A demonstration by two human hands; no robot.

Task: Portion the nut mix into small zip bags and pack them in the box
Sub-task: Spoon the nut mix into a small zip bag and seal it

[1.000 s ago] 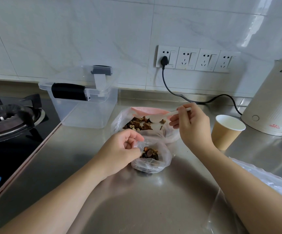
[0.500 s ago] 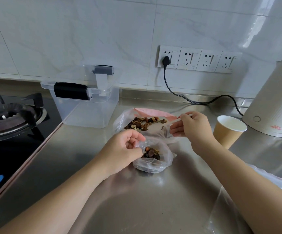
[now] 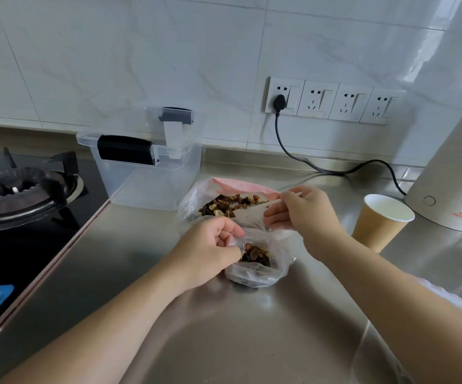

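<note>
Pinching small zip bag (image 3: 257, 270) rim: left hand (image 3: 210, 250); right hand (image 3: 304, 212) grips white spoon (image 3: 254, 213) in nut mix bag (image 3: 196, 200).

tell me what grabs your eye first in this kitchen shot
The two hands at the middle of the steel counter: the left hand pinches open a small zip bag part-filled with nut mix, while the right hand holds a white spoon over the big bag of nuts just behind it. A clear lidded box waits at back left, by the stove.
</note>
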